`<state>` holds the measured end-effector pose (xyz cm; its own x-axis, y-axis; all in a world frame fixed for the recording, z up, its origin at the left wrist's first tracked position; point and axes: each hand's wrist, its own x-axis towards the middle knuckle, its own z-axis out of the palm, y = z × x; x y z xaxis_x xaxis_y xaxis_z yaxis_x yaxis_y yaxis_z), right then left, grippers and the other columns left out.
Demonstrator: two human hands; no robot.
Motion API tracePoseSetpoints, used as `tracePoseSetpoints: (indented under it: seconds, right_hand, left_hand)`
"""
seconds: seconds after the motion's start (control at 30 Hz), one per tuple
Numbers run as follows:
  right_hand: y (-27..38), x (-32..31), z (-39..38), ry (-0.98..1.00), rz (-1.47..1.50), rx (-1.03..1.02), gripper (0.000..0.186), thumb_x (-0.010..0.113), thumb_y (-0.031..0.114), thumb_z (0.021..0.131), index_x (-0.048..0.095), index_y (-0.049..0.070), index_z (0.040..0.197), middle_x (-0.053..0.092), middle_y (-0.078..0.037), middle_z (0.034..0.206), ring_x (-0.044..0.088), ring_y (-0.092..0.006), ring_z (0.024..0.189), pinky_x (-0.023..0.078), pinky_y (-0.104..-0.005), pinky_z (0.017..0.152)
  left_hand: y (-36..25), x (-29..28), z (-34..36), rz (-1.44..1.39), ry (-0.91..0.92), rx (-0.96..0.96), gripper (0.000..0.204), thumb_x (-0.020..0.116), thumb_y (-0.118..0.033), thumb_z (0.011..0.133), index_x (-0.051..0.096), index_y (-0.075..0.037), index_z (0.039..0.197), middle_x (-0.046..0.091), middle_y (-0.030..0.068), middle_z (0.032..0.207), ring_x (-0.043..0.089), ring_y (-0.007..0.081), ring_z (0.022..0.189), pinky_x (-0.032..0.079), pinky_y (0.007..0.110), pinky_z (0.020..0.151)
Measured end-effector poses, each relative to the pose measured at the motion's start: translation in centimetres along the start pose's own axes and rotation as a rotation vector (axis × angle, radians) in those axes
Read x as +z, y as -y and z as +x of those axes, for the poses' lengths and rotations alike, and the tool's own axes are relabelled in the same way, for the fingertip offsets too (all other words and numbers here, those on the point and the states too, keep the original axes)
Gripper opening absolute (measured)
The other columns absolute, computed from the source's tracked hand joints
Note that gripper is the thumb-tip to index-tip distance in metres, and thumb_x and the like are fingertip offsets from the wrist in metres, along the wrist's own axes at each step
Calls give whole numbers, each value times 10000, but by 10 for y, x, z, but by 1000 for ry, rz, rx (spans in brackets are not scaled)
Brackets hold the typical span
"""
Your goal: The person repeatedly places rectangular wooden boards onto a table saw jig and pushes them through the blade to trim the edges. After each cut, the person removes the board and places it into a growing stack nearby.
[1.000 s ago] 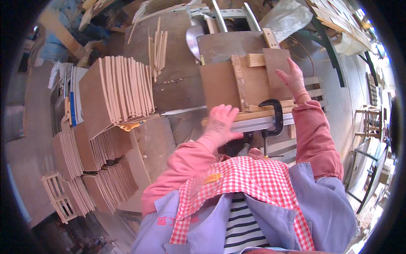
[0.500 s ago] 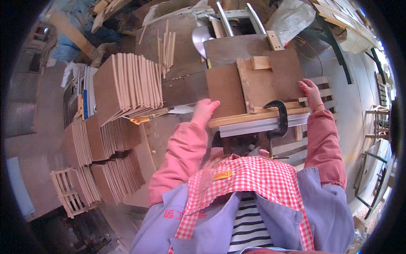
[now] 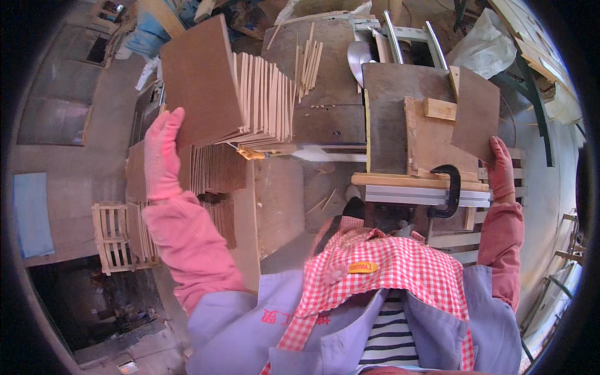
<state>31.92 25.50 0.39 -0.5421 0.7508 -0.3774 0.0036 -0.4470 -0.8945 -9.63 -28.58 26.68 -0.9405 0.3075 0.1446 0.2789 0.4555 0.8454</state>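
At the left, my left hand (image 3: 164, 150) grips the near edge of a flat brown board (image 3: 201, 81), held upright against the outer side of a stack of similar boards (image 3: 267, 100). The thumb is hidden behind the board. On the right, my right hand (image 3: 501, 164) is closed on the lower right corner of another brown board (image 3: 477, 114), which sits tilted beside a small wood block (image 3: 439, 109). Under that block lies a lighter brown panel (image 3: 431, 147). A black C-clamp (image 3: 455, 190) holds a wooden strip (image 3: 400, 180) and a metal bar (image 3: 400, 195) at the bench's near edge.
More stacked boards (image 3: 215, 172) stand lower left, near a small slatted wooden crate (image 3: 112, 237). Thin wood sticks (image 3: 309, 65) lie on the far bench. Metal rails (image 3: 394, 37) and a whitish plastic bag (image 3: 484, 47) are at the back. A pallet (image 3: 453, 240) rests right of the bench.
My left hand has moved left from the bench to the stack, with the board that lay at the bench's left side. My right hand's board has tilted and shifted slightly.
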Motion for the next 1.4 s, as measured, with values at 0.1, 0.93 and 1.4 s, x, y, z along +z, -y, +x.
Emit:
tracePoseSetpoints:
  seconds: [0.1,0.93,1.4]
  right_hand:
    - [-8,32,-9,125,4,-57,301,664,307,993,658,121,1231,679,34,1076,643,-88,942,518,-237,700]
    - [-94,207,-62,403,-385,166,352,613,288,999,646,12,1215,685,-49,997,620,-137,881,525,-307,748]
    - [-87,205,-73,515,-576,142,296,624,252,978,678,58,1196,674,-16,898,605,-100,798,517,-269,656]
  left_hand:
    - [27,-33,29,-40,54,-135,320,722,-374,938,699,-57,975,651,-56,925,564,41,845,441,228,759]
    - [91,266,-127,-428,647,-417,368,624,-361,1001,674,-2,1066,678,60,944,630,140,820,522,296,704]
    - [115,242,-70,-72,391,-294,296,647,-270,985,594,-27,826,621,38,779,637,136,590,490,254,501]
